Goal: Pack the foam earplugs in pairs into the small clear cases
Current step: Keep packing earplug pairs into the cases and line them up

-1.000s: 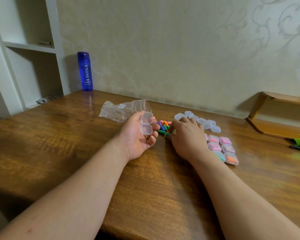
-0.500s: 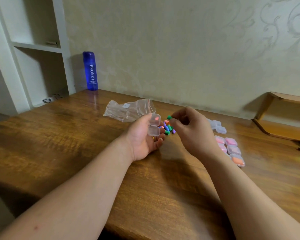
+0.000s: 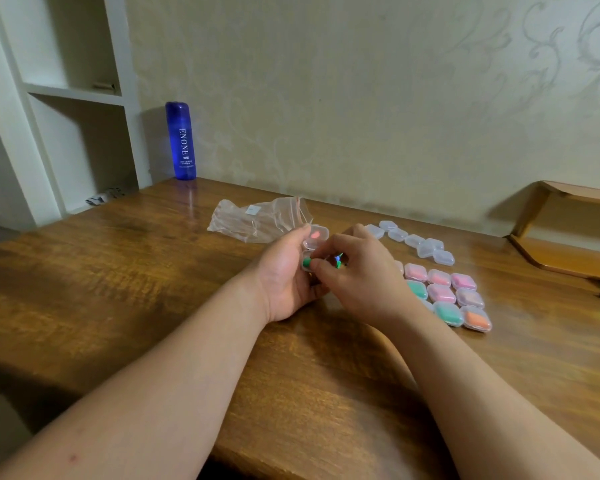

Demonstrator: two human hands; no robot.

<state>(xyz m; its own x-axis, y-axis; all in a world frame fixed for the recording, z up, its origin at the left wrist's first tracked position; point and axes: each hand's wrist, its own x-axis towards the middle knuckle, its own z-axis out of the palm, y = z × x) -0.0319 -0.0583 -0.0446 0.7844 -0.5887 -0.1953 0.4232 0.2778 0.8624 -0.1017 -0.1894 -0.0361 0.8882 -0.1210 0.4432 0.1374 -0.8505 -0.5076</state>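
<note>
Left hand (image 3: 284, 275): palm up over the brown wooden table (image 3: 153, 278), fingers curled round one small clear hinged plastic case (image 3: 321, 233), which is held open.
Right hand (image 3: 364, 278): thumb and fingertips pinch one green foam earplug (image 3: 306, 262), which sits in the lower half of that case.
Change: half a second ago the plug was held up in the air beside the case; the right hand has since come across and set it in.
Hard to read: a pink patch shows through the upper half of the case, and I can't tell if it is a plug or a fingertip.
Loose coloured earplugs (image 3: 338, 259): only a blue and green glimpse between the right fingers, so they can't be counted.
Filled clear cases (image 3: 448, 313): eight plainly seen, in rows right of the hands, pink, green and orange; two more half hidden behind the right hand.
Empty clear cases (image 3: 433, 244): seven by my count, strung loosely beyond the filled ones; they overlap.
Crumpled clear plastic bag (image 3: 257, 220): one, lying beyond the left hand.
Tall blue bottle (image 3: 181, 140): one, upright by the wall.
</note>
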